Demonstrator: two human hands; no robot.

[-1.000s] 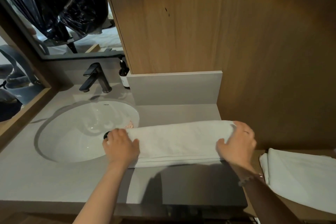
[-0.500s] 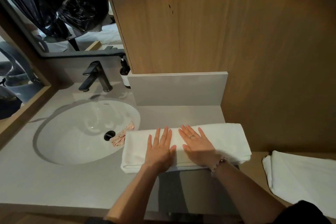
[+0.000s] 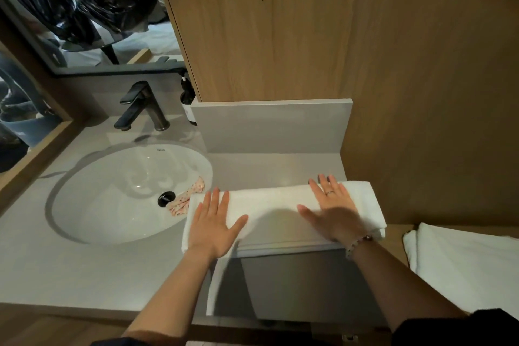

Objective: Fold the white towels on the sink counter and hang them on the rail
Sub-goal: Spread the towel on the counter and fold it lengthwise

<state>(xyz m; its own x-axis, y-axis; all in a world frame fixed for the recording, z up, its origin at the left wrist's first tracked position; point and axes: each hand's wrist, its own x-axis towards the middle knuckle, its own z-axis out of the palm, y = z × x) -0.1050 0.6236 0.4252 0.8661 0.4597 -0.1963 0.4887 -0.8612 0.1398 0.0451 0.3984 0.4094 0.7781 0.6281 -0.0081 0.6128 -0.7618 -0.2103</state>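
Note:
A white towel [image 3: 275,205], folded into a long narrow strip, lies across the grey sink counter [image 3: 84,270] to the right of the basin. My left hand [image 3: 214,226] presses flat on its left end with fingers spread. My right hand [image 3: 334,209] lies flat on its right part, fingers straight, a ring on one finger. A second folded white towel [image 3: 463,264] rests on a lower wooden surface at the far right. No rail is in view.
The round white basin [image 3: 112,194] holds a small pink patterned cloth [image 3: 186,199] beside the black drain. A black tap [image 3: 143,107] and a dark soap bottle [image 3: 188,101] stand behind it. A grey upstand [image 3: 272,126] and wooden wall close the back.
Both hands gripped the towel's two ends, then came together flat at its middle. Now they have slid apart over the towel, left hand to the left end, right hand to the right.

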